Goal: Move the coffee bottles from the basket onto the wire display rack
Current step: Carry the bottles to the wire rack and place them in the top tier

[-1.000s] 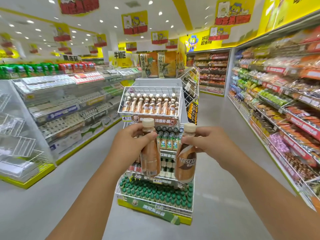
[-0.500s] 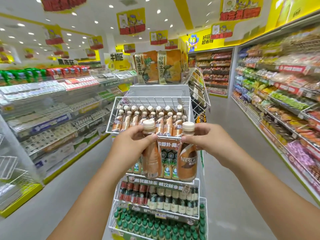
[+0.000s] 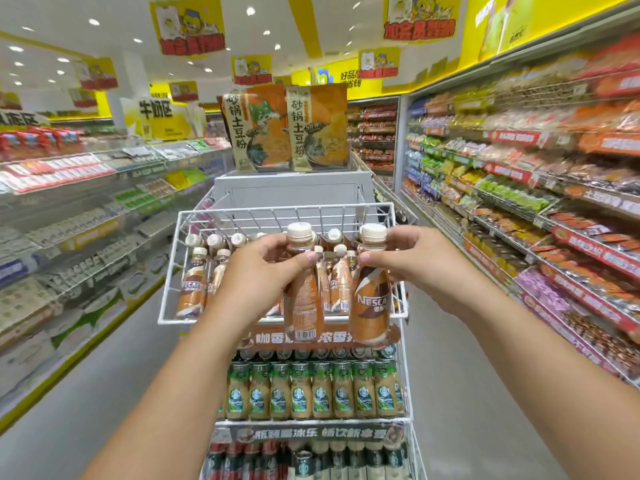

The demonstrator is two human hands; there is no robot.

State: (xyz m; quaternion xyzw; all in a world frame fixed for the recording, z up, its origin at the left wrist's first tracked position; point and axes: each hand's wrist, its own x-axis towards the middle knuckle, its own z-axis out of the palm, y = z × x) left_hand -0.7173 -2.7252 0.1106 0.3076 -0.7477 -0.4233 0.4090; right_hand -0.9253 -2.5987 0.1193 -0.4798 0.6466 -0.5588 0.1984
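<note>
The white wire display rack (image 3: pixel 221 213) stands straight ahead, its top tier holding several brown coffee bottles with cream caps (image 3: pixel 194 282). My left hand (image 3: pixel 263 271) grips the neck of one coffee bottle (image 3: pixel 303 303), barcode side facing me. Just to its right, my right hand (image 3: pixel 412 258) grips another by the neck, a Nescafe bottle (image 3: pixel 370 303). Both bottles hang upright at the front rim of the top tier, side by side. No basket is in view.
Lower rack tiers carry green-labelled Starbucks bottles (image 3: pixel 311 393) and darker bottles below. Two large snack bags (image 3: pixel 287 126) sit on a grey box behind the rack. Stocked shelves line the aisle on the left (image 3: pixel 69 209) and right (image 3: pixel 540 209); grey floor runs either side.
I have come closer to the rack, which now fills the middle of the view. Both hands have carried their bottles up and forward to the top tier's front rim.
</note>
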